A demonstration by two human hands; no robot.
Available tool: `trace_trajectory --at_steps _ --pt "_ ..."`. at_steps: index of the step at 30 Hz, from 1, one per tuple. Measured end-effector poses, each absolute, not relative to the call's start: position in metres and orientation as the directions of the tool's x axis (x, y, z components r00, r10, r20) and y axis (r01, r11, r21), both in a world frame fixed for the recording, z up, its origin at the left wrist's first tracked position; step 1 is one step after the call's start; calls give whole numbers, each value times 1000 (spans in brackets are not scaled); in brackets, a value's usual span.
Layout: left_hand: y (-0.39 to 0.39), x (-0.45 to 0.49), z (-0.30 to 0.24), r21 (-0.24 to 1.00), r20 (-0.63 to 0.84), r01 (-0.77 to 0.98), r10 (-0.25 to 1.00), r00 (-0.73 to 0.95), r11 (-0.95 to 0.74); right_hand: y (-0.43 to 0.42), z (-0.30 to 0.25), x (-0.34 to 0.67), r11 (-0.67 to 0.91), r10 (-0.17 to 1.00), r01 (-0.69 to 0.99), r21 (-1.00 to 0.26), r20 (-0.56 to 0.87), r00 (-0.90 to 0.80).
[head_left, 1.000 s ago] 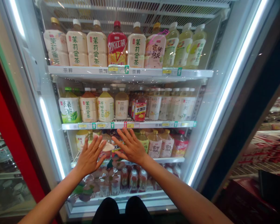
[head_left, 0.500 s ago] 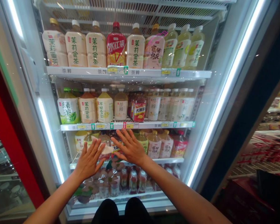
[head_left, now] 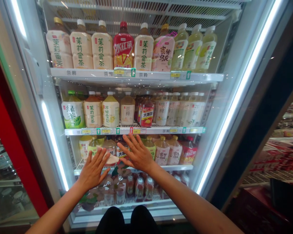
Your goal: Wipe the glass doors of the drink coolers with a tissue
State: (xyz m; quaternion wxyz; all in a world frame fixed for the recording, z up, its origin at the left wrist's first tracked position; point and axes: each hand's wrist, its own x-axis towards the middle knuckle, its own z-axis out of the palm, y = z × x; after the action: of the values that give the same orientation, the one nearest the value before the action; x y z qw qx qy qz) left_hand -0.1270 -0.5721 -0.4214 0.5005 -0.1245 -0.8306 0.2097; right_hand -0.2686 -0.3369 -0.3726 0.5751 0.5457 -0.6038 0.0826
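white cloth [head_left: 111, 159]: a pale, flat piece, perhaps a wipe or paper towel; it shows between the two hands, partly hidden by the left hand [head_left: 93, 170], one loose corner pointing at the right hand [head_left: 138, 156].
left fingers: stretched out and apart, curled round nothing; the tips overlap the cloth, but whether they press on it i cannot tell.
right fingers: spread wide, the thumb just beside the loose corner; touching or barely apart, i cannot tell.
weight: likely next to nothing.
feel: probably soft and limp, so it should crease rather than keep a shape; damp or dry is not clear.
fragility: woven cloth would stand a tug; paper could tear at the corner.
where to hold: best kept flat beneath spread fingers, pressure over its middle; to lift it, pinch the loose corner between thumb and forefinger.
bottles [head_left: 110, 112]: upright in rows on the shelves [head_left: 202, 77] of the lit fridge [head_left: 47, 84], beyond both hands.
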Motion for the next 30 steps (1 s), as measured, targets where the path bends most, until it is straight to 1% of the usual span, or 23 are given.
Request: trace_trajectory --at_steps 2,3,8,10,16,19,21,23,25,28,30 --pt "-574 -122 -439 -486 758 21 433 -488 874 -337 -372 -268 396 -557 -747 534 787 266" --pt "-574 -122 -439 -489 752 27 437 -493 872 -336 -372 -268 398 -554 -746 533 788 267" --pt "-572 -134 -383 -472 790 -25 410 -456 881 -337 -373 -269 384 -562 -765 516 788 249" --pt "-571 -137 -375 -472 798 -40 408 -444 881 -337 -373 -270 380 -559 -765 520 788 258" --pt "-574 -128 -427 -508 749 14 449 -487 861 -337 -372 -269 392 -556 -750 532 787 268" --pt "-573 -131 -416 -513 745 14 453 -490 858 -337 -371 -268 390 -561 -754 529 786 260" --pt "-571 -135 -400 -493 771 -12 430 -470 870 -337 -371 -269 391 -563 -754 527 785 257" --pt "-569 -137 -396 -470 793 -30 407 -454 882 -337 -372 -269 392 -560 -752 530 786 262" --pt "-568 -135 -409 -471 787 -20 410 -460 882 -337 -372 -270 389 -559 -752 532 785 266" --pt "-568 -130 -434 -506 751 25 455 -480 862 -338 -372 -270 382 -571 -761 524 782 251" --pt "-566 -130 -431 -525 732 41 476 -487 850 -337 -370 -268 369 -590 -774 514 773 233"
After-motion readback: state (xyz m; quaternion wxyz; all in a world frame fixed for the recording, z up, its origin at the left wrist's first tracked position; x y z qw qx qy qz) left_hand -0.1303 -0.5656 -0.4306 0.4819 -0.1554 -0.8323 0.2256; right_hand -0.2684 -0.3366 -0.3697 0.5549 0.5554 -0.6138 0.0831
